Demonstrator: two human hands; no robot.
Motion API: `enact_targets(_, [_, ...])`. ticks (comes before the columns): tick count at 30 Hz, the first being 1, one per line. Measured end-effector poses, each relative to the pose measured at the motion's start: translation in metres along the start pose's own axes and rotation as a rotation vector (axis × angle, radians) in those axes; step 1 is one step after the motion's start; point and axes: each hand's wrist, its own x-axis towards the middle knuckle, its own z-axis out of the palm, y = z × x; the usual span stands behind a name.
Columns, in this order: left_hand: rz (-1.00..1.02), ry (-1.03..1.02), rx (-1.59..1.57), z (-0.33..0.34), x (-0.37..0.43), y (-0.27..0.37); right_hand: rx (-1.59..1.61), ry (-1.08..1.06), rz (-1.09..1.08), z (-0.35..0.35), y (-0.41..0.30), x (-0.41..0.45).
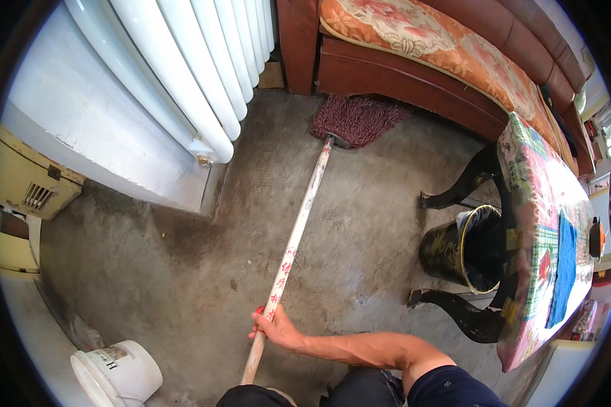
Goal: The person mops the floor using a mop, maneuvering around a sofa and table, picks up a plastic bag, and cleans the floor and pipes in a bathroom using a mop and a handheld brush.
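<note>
My right hand (277,328) is closed around the lower part of a white mop handle (298,229), which bears red writing. The handle slants up and away to a mop head (359,119) of dark red and grey yarn. That head lies spread on the concrete floor (265,203), against the base of a wooden sofa (402,76). Near the bottom edge, the handle's near end passes out of sight behind dark clothing. My left hand is out of view.
A white radiator (198,66) stands at upper left, a white plastic bucket (132,369) at lower left. To the right are a black bin (445,257) and a table with curved black legs and a patterned tablecloth (522,264). A yellowish cabinet (30,178) is far left.
</note>
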Motion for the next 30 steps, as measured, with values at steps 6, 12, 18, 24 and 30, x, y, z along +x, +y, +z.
enact_targets(6, [0.008, -0.015, 0.015, -0.024, -0.025, 0.062, 0.047, -0.012, 0.047, 0.03, -0.005, -0.034])
enact_targets(12, [0.047, -0.052, 0.015, -0.05, -0.068, 0.092, 0.047, 0.04, 0.227, 0.102, -0.001, -0.12])
enact_targets(18, [0.039, -0.059, -0.003, -0.093, -0.137, 0.116, 0.223, -0.047, 0.515, 0.206, 0.027, -0.238])
enact_targets(24, [-0.045, -0.105, -0.017, -0.121, -0.221, 0.124, 0.161, 0.127, 0.785, 0.238, 0.016, -0.337])
enact_targets(30, [-0.217, -0.185, -0.017, -0.118, -0.314, 0.101, -0.333, 0.224, 0.362, 0.173, -0.042, -0.254])
